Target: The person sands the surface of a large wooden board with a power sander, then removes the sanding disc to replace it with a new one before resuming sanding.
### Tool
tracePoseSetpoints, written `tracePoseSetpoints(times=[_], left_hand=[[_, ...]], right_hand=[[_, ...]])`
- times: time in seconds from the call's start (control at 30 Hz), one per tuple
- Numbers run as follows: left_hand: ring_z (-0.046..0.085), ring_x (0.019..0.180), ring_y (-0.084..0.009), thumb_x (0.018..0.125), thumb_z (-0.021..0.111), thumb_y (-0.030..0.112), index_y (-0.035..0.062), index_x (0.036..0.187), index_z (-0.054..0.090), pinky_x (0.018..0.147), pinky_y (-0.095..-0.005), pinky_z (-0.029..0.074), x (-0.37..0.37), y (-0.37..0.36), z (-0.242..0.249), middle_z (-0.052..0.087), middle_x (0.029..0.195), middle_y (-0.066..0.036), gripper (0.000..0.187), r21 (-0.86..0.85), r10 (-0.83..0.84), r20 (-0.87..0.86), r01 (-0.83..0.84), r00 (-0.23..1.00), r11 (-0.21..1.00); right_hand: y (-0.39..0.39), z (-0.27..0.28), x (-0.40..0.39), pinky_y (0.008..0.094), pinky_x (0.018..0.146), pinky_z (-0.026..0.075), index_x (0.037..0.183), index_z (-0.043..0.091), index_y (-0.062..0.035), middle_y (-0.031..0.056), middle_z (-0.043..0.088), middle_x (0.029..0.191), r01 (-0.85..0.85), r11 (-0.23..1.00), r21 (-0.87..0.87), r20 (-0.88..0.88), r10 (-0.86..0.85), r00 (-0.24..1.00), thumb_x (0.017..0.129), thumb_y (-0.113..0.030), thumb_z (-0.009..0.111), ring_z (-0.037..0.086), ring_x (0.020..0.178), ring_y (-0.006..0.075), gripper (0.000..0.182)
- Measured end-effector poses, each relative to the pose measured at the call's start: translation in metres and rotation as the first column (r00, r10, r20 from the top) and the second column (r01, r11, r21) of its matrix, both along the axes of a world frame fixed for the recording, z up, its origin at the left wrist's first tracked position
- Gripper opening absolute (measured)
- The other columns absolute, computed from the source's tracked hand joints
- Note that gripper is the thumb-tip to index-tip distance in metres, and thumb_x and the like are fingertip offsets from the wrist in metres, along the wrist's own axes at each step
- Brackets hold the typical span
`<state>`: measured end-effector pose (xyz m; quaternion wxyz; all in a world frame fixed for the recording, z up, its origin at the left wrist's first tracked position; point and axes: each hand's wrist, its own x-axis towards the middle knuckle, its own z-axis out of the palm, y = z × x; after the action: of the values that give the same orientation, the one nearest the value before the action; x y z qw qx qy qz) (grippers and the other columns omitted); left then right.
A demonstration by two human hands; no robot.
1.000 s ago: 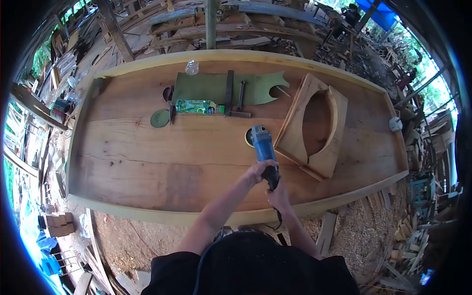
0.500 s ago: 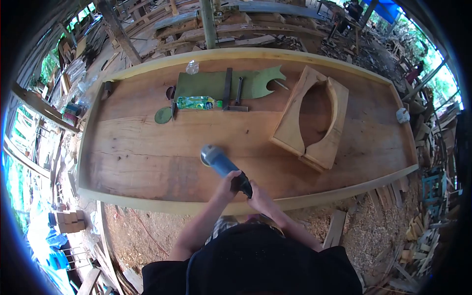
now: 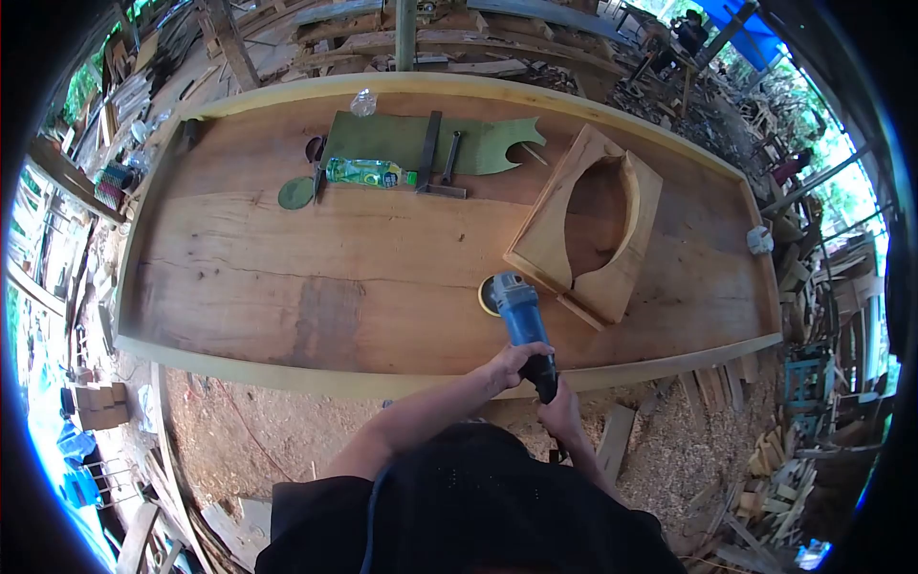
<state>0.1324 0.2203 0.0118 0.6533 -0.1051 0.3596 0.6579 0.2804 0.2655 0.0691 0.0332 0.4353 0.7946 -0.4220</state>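
Observation:
A blue angle grinder (image 3: 521,316) with a round yellow-edged disc is held over the large wooden tabletop (image 3: 229,306), its head just left of the lower corner of a wooden frame (image 3: 636,225) with an oval opening. My left hand (image 3: 521,364) is wrapped round the grinder's body. Farther back on the handle, near the table's front rim, my right hand (image 3: 559,411) is closed. Whether the disc touches the wood cannot be told.
At the back lie a green sheet (image 3: 382,139), a green bottle (image 3: 365,172), a metal square (image 3: 429,153), a wrench (image 3: 451,158) and a green disc (image 3: 295,193). A raised rim surrounds the tabletop. Crumpled plastic (image 3: 760,240) sits on the right rim. A person (image 3: 688,33) is far off.
Both hands and the grinder have moved right, from the middle of the tabletop to beside the wooden frame. The view has shifted slightly, so the table appears farther left and higher.

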Motion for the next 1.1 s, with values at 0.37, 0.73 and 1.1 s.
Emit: tracePoseSetpoints(times=[0.37,0.73,1.1], left_hand=[[0.064,0.093,-0.0251,0.082,0.07,0.012,0.001,0.103,0.06,0.094,-0.0404,0.05,-0.053,-0.141,0.02,0.066,0.097,-0.011,0.025,-0.11,0.468,0.11,-0.457,0.877,0.882],[0.065,0.09,-0.0232,0.078,0.075,0.016,0.0014,0.102,0.061,0.086,-0.0372,0.053,-0.012,-0.064,-0.005,0.067,0.095,-0.011,0.031,-0.142,0.349,0.02,-0.343,0.937,0.928],[0.065,0.079,-0.0214,0.067,0.082,0.022,0.0002,0.108,0.055,0.074,-0.0368,0.053,0.043,0.015,0.002,0.065,0.09,-0.011,0.054,-0.107,0.018,-0.166,-0.036,0.986,0.994]], right_hand=[[-0.023,-0.011,-0.108,0.051,0.075,0.048,0.115,0.052,-0.0075,0.0254,0.063,0.09,-0.721,0.687,0.09,0.04,0.721,0.692,0.071,-0.012,0.067,0.061,0.089,0.0425,0.047],[0.001,-0.005,-0.038,0.0508,0.074,0.049,0.115,0.051,-0.0061,0.0237,0.064,0.088,-0.511,0.831,0.22,-0.006,0.525,0.851,0.069,-0.01,0.068,0.062,0.086,0.0433,0.049],[0.02,-0.017,0.046,0.0348,0.05,0.05,0.107,0.049,-0.004,0.0109,0.059,0.075,-0.062,0.986,0.152,-0.03,0.067,0.997,0.07,-0.004,0.064,0.06,0.054,0.0174,0.039]])
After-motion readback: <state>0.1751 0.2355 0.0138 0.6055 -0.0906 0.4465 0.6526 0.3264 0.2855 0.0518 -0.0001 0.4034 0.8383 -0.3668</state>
